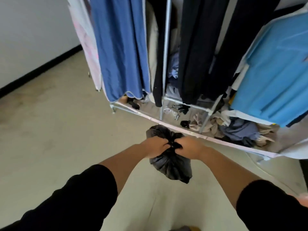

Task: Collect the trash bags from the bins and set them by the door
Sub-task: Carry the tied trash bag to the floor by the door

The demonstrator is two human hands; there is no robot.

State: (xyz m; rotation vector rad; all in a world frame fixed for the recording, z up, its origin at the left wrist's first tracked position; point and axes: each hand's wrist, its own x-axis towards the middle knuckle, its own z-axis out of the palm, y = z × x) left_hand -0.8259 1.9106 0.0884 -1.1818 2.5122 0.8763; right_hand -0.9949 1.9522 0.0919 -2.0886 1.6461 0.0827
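A small black trash bag [171, 167] hangs in the air above the pale floor, in the middle of the view. Its neck is bunched together between my two hands. My left hand [154, 146] grips the gathered plastic from the left. My right hand [190, 147] grips it from the right, knuckles almost touching the left hand. A loose flap of the bag's top sticks up behind my hands. No bin and no door are in view.
A metal clothes rack [164, 67] stands straight ahead, hung with blue and dark garments [120, 47] and a light blue cover [273, 70]. Loose clothes and socks lie on its bottom shelf [240, 130]. White wall with black skirting [41, 67] runs on the left.
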